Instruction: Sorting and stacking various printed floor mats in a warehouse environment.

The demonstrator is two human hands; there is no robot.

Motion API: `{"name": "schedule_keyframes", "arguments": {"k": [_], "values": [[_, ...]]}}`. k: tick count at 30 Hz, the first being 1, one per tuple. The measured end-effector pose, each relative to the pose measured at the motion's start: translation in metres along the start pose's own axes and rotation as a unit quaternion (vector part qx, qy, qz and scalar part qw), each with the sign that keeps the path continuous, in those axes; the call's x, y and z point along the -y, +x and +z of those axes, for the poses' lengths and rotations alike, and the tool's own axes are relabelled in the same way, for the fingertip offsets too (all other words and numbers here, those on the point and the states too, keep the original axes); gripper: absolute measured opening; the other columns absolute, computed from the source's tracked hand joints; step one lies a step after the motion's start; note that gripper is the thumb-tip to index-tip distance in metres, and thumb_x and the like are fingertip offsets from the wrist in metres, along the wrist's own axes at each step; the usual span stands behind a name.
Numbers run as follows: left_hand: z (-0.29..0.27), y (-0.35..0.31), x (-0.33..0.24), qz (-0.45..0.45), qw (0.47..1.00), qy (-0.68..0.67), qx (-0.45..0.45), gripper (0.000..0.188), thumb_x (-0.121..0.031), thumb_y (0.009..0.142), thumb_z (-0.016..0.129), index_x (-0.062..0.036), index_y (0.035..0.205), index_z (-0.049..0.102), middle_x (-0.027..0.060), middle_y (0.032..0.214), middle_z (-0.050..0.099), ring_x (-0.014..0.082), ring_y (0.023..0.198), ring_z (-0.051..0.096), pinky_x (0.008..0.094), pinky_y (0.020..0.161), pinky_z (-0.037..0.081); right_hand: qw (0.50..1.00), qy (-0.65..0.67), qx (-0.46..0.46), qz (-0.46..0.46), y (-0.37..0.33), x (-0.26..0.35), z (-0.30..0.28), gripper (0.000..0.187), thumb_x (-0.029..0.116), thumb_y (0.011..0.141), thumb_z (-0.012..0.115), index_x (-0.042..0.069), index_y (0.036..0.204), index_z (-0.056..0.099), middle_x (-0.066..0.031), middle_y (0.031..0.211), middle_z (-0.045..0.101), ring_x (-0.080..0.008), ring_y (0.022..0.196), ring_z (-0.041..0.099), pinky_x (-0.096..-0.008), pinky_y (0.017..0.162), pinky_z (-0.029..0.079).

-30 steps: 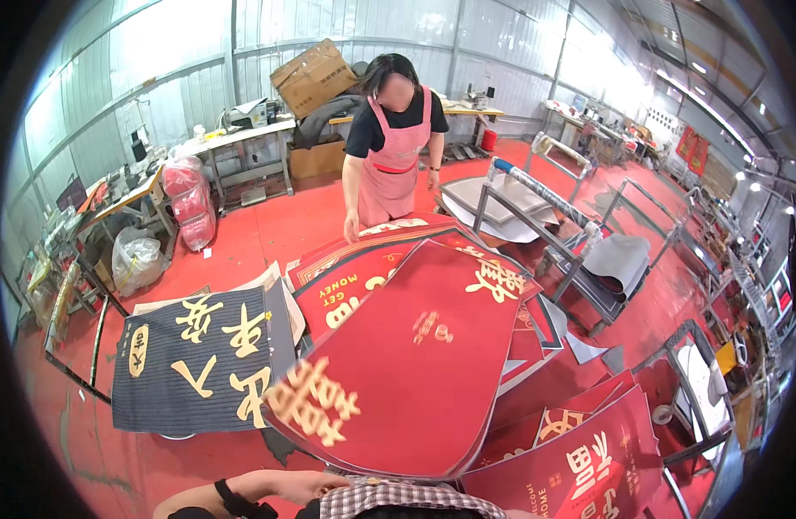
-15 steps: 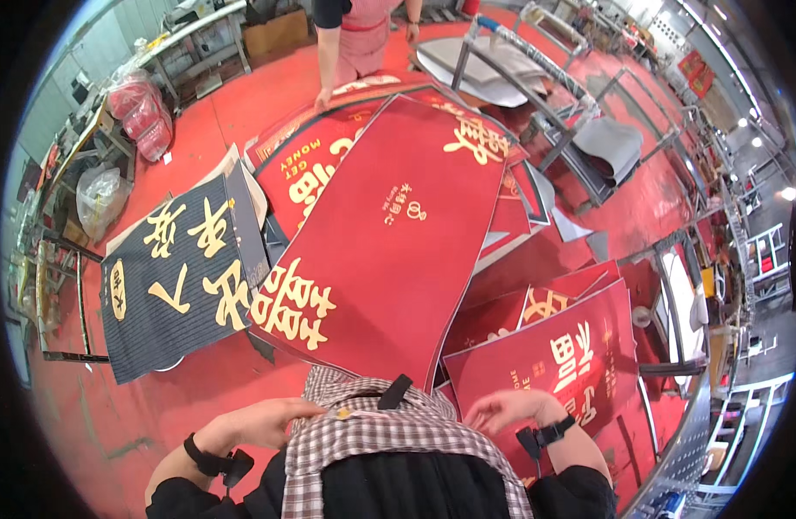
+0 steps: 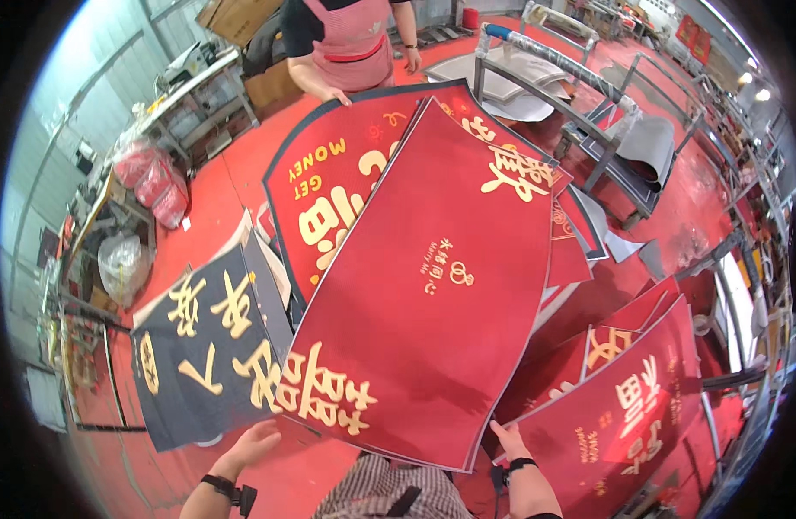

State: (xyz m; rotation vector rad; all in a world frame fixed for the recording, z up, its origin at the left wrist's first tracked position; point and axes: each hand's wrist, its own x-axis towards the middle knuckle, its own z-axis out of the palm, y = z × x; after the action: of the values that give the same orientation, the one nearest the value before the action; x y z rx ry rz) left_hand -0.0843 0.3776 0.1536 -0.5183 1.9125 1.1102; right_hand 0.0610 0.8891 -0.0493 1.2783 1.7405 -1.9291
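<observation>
A large red floor mat (image 3: 415, 337) with gold lettering and a pair of gold rings lies slantwise on top of a pile in front of me. At its lower right edge, my right hand (image 3: 512, 441) has its fingers closed on the rim. My left hand (image 3: 252, 448) is open, fingers apart, just off the mat's lower left corner. Beneath the top mat is another red mat (image 3: 316, 203) with a dark border. Across the pile, a person's hand (image 3: 333, 97) holds that mat's far edge.
A dark grey mat (image 3: 203, 355) with gold lettering lies at the left. More red mats (image 3: 605, 432) lean at the right. Metal frame carts (image 3: 549, 95) stand at the back right. Wrapped red bundles (image 3: 156, 182) and a clear plastic bag (image 3: 125, 268) sit along the left benches.
Both my hands have moved forward from my apron to the near edge of the top mat. The person opposite has raised the dark-bordered mat's far edge. My view has shifted.
</observation>
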Motion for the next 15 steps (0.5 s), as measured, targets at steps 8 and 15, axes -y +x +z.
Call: {"name": "schedule_keyframes", "arguments": {"k": [8, 15], "values": [[-0.006, 0.202, -0.099, 0.166, 0.985, -0.02, -0.044, 0.079, -0.03, 0.077, 0.062, 0.0035, 0.133, 0.017, 0.0199, 0.13, 0.034, 0.0251, 0.118, 0.037, 0.0327, 0.099, 0.028, 0.986, 0.162, -0.018, 0.035, 0.072, -0.006, 0.036, 0.093, 0.033, 0.075, 0.065, -0.004, 0.134, 0.004, -0.016, 0.133, 0.031, -0.0223, 0.123, 0.03, -0.0326, 0.101, 0.022], [-0.005, 0.248, -0.123, 0.042, 0.998, -0.013, 0.046, 0.046, -0.024, 0.081, 0.059, -0.0011, 0.118, 0.043, 0.0072, 0.108, 0.054, 0.0155, 0.1, 0.049, 0.0291, 0.087, 0.038, 0.987, 0.122, -0.1, 0.011, 0.109, -0.007, 0.061, 0.073, 0.027, 0.075, 0.065, 0.001, 0.13, 0.025, -0.0113, 0.129, 0.036, -0.0226, 0.119, 0.034, -0.0341, 0.099, 0.026]]}}
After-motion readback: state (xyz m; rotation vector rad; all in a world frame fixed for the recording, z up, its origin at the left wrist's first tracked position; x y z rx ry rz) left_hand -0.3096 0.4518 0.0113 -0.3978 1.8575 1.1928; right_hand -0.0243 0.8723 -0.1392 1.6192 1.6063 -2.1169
